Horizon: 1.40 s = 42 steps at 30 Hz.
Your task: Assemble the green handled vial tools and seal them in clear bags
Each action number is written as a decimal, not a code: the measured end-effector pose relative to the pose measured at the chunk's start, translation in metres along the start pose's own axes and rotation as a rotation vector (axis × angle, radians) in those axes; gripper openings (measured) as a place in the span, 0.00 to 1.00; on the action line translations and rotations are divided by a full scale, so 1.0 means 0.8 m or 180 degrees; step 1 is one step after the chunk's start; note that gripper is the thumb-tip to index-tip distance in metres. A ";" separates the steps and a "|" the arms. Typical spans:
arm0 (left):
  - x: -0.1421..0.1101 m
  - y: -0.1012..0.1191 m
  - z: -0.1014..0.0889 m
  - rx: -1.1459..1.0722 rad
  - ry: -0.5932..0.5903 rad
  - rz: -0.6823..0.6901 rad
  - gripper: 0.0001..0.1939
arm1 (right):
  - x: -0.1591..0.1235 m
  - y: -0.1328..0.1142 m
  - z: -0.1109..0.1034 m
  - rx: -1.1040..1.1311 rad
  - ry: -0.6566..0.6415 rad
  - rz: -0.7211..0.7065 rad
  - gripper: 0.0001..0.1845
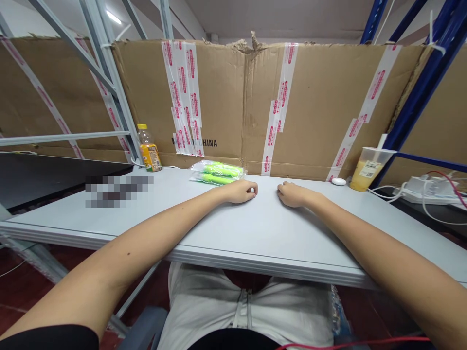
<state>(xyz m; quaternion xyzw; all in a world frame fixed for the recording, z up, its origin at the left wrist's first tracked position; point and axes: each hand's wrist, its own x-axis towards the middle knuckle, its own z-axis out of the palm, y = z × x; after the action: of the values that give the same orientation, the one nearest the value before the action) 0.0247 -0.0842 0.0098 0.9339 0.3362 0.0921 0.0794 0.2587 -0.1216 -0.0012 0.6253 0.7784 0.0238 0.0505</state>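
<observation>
My left hand rests on the grey tabletop with its fingers loosely curled and nothing visible in it. Just behind it and to its left lie bright green items in clear plastic wrapping; their exact kind is hard to make out. Across a short gap, my right hand also lies on the table, fingers curled in, and no object shows in it. Both forearms stretch forward over the table's front edge.
An orange drink bottle stands at the back left. At the back right are a plastic cup of yellow drink and a small white oval object. Taped cardboard walls the rear. A power strip with cables sits far right.
</observation>
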 end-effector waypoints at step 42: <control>-0.023 -0.046 -0.059 0.1352 -0.0375 -0.1082 0.13 | -0.007 -0.004 -0.004 0.0111 0.0041 -0.0001 0.22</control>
<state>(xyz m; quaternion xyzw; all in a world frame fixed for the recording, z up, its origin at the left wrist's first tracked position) -0.0222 -0.0636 0.0455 0.8635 0.4947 -0.0496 -0.0844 0.2562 -0.1277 0.0019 0.6258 0.7791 0.0142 0.0346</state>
